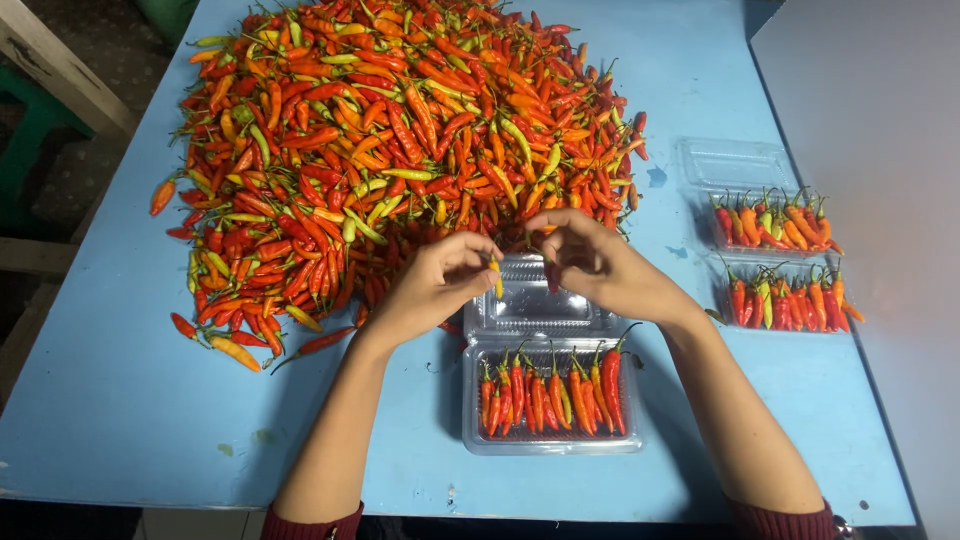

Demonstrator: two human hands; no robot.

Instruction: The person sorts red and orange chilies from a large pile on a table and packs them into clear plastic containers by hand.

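Between the two hands, just above the open clear clamshell box (552, 395), a small yellowish chilli (497, 276) is pinched in the fingertips of the left hand (432, 290), held upright as if so it can be looked over. The right hand (600, 265) is curled close beside it, thumb and forefinger nipped together on a dark red chilli (553, 274) that hangs down over the box's raised lid (530, 300); both hands are closed on their peppers and nearly touching each other. Below the wrists, the tray half of the box already carries a neat row of red and orange chillies (552, 390), stems pointing away from the person, laid side by side so they fit flat. Beyond the hands spreads a great loose heap of chillies (390, 140), red, orange and some green, covering much of the blue bench (120, 400), close enough that either hand can reach it without stretching. Off to the right of the right hand sit two more filled boxes (780, 260), one behind the other, set aside near the bench's edge and well apart from the open one. Dark red sleeve cuffs show at the near edge.
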